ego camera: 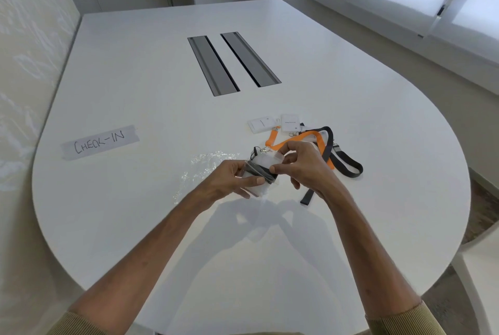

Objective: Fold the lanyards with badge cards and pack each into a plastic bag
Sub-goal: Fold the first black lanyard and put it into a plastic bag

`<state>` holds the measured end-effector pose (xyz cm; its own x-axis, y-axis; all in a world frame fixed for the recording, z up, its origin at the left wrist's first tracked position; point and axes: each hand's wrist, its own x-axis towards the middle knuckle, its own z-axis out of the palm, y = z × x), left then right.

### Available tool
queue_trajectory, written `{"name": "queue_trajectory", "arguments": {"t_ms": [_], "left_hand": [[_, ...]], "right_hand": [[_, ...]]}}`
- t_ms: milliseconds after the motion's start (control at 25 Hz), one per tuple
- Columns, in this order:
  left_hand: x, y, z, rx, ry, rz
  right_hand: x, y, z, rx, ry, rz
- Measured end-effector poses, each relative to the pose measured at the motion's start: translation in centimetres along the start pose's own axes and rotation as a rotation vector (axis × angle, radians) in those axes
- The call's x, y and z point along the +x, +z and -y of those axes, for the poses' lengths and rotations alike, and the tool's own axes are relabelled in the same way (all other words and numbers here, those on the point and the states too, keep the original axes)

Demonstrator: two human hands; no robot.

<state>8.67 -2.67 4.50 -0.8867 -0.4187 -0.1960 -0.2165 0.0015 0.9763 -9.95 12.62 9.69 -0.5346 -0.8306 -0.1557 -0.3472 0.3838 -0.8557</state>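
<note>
Above white table [135, 96], left hand [229, 179] and right hand [306, 167] fingers [256, 180] pinch the strap-wrapped badge card [263, 169].

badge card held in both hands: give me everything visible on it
The badge card looks like a white card in a clear, soft plastic sleeve. A grey strap is wound slantwise across its middle; a metal clip sticks out at its top. It is tilted, above the table. The left hand grips its lower left side, the right hand pinches its upper right edge.
</note>
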Motion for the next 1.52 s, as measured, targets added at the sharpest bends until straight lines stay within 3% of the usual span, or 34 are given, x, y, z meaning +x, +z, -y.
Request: {"name": "queue_trajectory", "arguments": {"t_ms": [240,360,720,1200,1520], "left_hand": [[-0.2,1.1,0.3,0.006,-0.005,-0.018],[-0.3,1.0,0.2,-0.015,-0.002,-0.006],[-0.6,1.2,0.5,-0.091,0.042,0.028],[-0.4,1.0,0.6,-0.154,0.034,-0.086],[-0.5,0.9,0.9,-0.27,-0.006,-0.116]], "right_hand": [[-0.2,-0.8,0.2,-0.223,-0.086,0.157],[-0.1,-1.3,0.4,-0.288,-0.151,0.154],[0.1,-1.5,0.4,-0.231,-0.083,0.205],[-0.5,-2.7,0.1,-0.091,-0.143,0.322],[-0.5,-1.5,-0.1,0.09,-0.2,0.168]]}}
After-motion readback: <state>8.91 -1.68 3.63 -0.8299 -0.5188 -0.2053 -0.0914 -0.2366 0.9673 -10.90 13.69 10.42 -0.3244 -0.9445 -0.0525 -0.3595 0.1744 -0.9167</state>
